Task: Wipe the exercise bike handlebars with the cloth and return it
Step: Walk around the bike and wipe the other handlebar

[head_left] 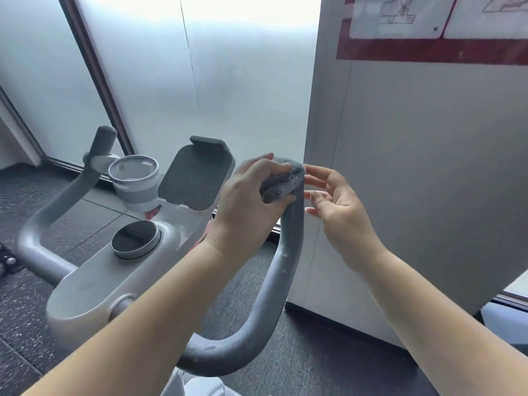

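The cloth (285,178) is grey, looped terry, bunched into a compact wad. It sits on the upper end of the right handlebar (288,252), covering the tip. The handlebars are grey, padded tubes curving up from a white central housing; the left handlebar (58,204) rises to a darker end grip, apparently uncovered.

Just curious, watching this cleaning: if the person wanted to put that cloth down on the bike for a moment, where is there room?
The ribbed tablet rest between the cup holder and the left hand looks bare. The right handlebar tip is crowded: the cloth and right hand meet there.
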A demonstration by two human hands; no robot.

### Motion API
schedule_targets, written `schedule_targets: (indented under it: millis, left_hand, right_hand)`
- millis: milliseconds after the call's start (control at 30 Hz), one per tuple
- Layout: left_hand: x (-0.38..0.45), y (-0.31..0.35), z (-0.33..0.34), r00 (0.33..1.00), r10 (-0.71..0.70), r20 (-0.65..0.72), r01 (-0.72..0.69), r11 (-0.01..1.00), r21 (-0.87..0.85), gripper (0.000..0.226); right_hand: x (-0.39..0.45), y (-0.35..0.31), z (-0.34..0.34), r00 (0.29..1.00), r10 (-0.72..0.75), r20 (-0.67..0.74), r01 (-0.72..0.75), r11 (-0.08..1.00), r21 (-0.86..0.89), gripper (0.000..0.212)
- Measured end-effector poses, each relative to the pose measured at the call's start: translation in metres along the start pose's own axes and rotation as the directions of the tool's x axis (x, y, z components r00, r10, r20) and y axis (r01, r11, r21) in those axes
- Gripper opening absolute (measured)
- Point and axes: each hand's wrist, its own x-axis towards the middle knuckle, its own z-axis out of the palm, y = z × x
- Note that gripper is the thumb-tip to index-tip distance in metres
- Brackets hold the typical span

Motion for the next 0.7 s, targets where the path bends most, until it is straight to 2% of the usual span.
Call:
schedule_targets:
  millis: [233, 367, 467, 567, 633, 700]
  left_hand:
    - [-0.017, -0.001, -0.006, 0.994, 0.078, 0.082, -0.083, 0.995, 0.054, 0.034]
    - [-0.034, -0.002, -0.008, 0.991, 0.03, 0.133, -0.031, 0.999, 0.005, 0.035]
    - [-0.033, 0.003, -0.009, 0.996, -0.017, 0.09, 0.022, 0.998, -0.058, 0.036]
    - [-0.019, 0.011, -0.012, 0.997, -0.065, -0.047, 0.056, 0.982, -0.182, 0.035]
    - [-0.004, 0.013, -0.011, 0.991, -0.095, -0.096, 0.077, 0.981, -0.178, 0.032]
    - [0.007, 0.013, -0.007, 0.992, -0.105, -0.067, 0.095, 0.987, -0.132, 0.033]
  right_hand:
    - [-0.007, 0.001, 0.004, 1.0, -0.016, 0.0, 0.016, 1.0, 0.014, 0.042]
    - [-0.012, -0.001, 0.002, 1.0, 0.0, 0.025, 0.0, 1.0, -0.001, 0.045]
    - [-0.013, -0.003, 0.0, 0.999, 0.019, 0.04, -0.018, 0.999, -0.029, 0.046]
    - [-0.014, -0.005, -0.001, 0.999, 0.018, 0.048, -0.014, 0.998, -0.067, 0.047]
    - [-0.014, -0.003, -0.002, 0.999, 0.018, 0.047, -0.013, 0.996, -0.092, 0.048]
    - [-0.013, -0.002, -0.003, 0.998, 0.025, 0.05, -0.02, 0.995, -0.094, 0.049]
